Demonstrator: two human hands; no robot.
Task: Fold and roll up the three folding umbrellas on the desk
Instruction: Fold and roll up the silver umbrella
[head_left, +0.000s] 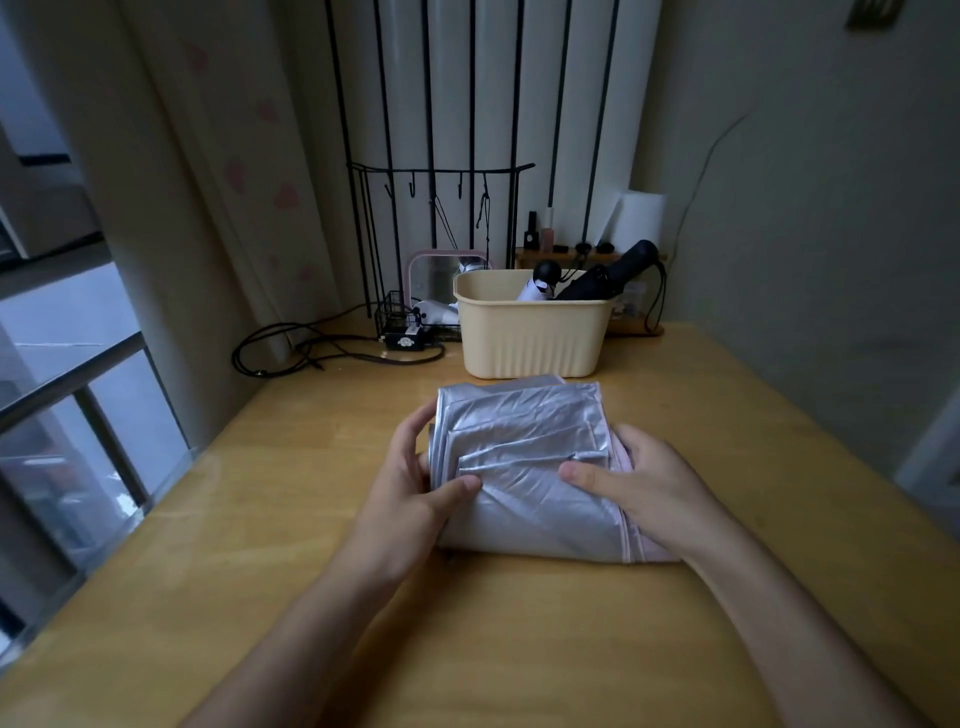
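A silver folding umbrella (524, 447) with pink edging lies on the wooden desk (311, 519), its canopy gathered in flat pleats. My left hand (415, 483) grips its left side, thumb on top and fingers curled round the edge. My right hand (639, 478) holds the right side, thumb pressing on the fabric. Behind it stands a cream plastic bin (535, 332) holding a rolled black umbrella (613, 273) and a white umbrella with a black handle (540, 286).
Black cables (311, 348) and a small wire basket (400, 317) lie at the back left by the curtain. A black metal rack (441, 218) and a wooden shelf with small bottles (561, 249) stand behind the bin. A window runs along the left.
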